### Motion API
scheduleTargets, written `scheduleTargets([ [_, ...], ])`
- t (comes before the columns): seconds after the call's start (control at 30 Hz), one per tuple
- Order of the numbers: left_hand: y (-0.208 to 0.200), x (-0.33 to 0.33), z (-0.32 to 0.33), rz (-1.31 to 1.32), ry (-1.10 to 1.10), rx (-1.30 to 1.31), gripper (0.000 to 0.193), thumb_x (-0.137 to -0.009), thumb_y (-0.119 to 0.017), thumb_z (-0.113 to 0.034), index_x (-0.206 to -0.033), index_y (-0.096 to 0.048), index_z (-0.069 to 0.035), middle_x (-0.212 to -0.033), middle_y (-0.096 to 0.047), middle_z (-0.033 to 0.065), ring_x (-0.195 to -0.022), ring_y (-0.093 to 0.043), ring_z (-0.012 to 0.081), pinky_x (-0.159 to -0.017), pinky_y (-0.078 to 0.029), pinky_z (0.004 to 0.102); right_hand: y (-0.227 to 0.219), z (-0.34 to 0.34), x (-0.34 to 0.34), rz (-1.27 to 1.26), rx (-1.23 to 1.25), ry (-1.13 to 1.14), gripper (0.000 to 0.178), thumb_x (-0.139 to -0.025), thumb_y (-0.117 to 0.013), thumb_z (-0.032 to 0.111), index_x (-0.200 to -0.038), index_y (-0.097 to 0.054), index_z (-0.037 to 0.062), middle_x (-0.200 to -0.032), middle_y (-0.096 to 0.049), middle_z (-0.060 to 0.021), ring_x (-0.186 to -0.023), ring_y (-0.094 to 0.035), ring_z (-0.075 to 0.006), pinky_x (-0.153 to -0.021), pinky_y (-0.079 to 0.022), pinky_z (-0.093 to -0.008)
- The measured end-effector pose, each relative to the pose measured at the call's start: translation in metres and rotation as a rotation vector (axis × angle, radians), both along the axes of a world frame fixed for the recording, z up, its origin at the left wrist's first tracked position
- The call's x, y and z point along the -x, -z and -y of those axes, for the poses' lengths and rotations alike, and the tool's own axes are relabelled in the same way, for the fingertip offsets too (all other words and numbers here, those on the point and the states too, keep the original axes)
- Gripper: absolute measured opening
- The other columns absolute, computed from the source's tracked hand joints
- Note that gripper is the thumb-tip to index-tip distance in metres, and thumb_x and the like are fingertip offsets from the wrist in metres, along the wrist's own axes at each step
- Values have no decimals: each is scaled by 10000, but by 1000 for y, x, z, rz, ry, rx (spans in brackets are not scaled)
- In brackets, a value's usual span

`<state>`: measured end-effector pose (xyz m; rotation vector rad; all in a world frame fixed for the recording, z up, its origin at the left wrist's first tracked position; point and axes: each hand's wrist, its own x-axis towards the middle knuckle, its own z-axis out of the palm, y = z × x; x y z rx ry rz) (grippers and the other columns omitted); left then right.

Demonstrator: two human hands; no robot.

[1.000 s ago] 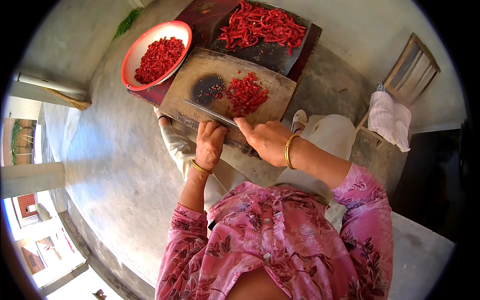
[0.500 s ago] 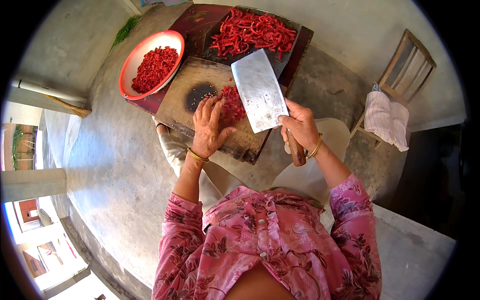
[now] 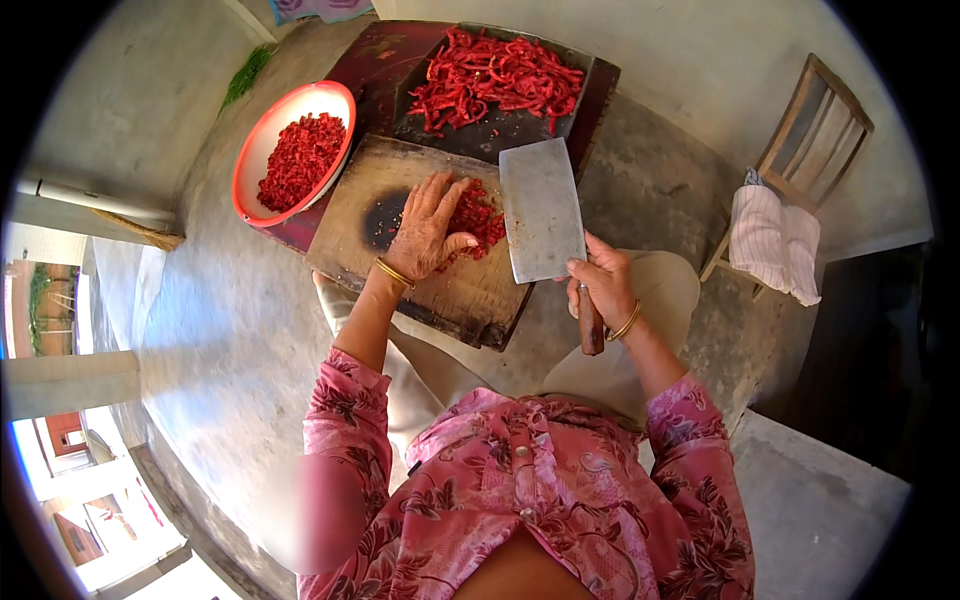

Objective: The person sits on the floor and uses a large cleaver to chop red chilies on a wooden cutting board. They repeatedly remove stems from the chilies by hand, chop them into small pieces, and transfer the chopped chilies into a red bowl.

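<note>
The right hand (image 3: 603,285) is clenched around the wooden handle of a broad cleaver (image 3: 541,210), blade raised flat over the right edge of the wooden chopping board (image 3: 400,255). The left hand (image 3: 428,228) lies open, fingers spread, pressing on the chopped red chillies (image 3: 478,216) piled at mid-board. A red-rimmed bowl (image 3: 262,150) of chopped chilli sits just left of the board; a dark tray (image 3: 500,125) of whole chillies lies behind it.
</note>
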<state>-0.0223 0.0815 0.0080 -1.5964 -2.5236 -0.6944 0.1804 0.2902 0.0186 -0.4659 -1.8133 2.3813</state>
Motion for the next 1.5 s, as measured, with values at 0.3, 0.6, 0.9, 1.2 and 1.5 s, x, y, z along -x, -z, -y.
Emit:
scheduleTargets([
  [0.3,-3,29,-26,69,287,78,738,-813,-495,-599,-1321,-432,-68,-1392,-382,155,-1312,-314,341,-1087,-209,492,-3,21,-23,9,48,69,359,-870,-446,5,-1220,-475,-71,-824,-621,-160,-426,-523,-111,-376,-428,-228],
  [0.6,-21,5,-2,102,431,92,687,-799,-547,-548,-1258,-501,-39,-1314,-471,155,-1284,-356,361,-1067,-263,482,19,39,-39,-9,90,145,361,-882,-444,7,-1235,-443,-68,-846,-620,-171,-423,-517,-118,-379,-441,-237],
  [0.9,-3,-5,23,9,111,48,918,-680,-584,-671,-1375,-360,-114,-1403,-302,209,-1299,-284,412,-1088,-200,511,19,43,-35,-35,95,157,295,-890,-470,13,-1176,-487,-59,-812,-624,-151,-441,-524,-111,-395,-429,-226],
  [1.2,-14,8,-2,-104,278,136,985,-643,-586,-701,-1378,-346,-91,-1418,-306,187,-1309,-290,381,-1089,-209,499,23,41,-41,1,111,117,345,-885,-453,16,-1219,-456,-69,-865,-625,-122,-427,-525,-113,-667,-531,-301],
  [1.5,-6,17,-14,114,476,27,828,-735,-557,-635,-1296,-440,-38,-1289,-486,167,-1254,-389,359,-1085,-242,469,20,45,-36,-3,114,68,318,-886,-459,11,-1191,-464,-76,-795,-616,-113,-428,-525,-114,-517,-505,-253],
])
